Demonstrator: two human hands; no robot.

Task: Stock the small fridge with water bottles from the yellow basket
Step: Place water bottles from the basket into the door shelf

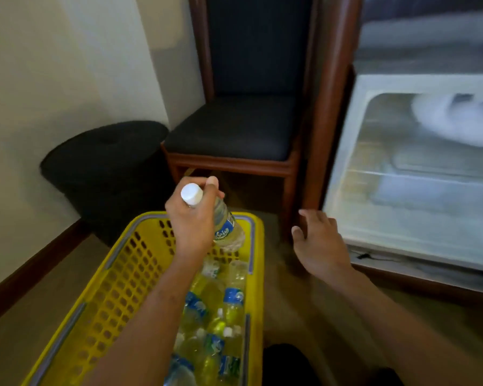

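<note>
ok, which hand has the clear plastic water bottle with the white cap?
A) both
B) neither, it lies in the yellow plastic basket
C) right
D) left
D: the left hand grips the clear plastic water bottle with the white cap near its neck, above the yellow plastic basket; the right hand is open and holds nothing.
</note>
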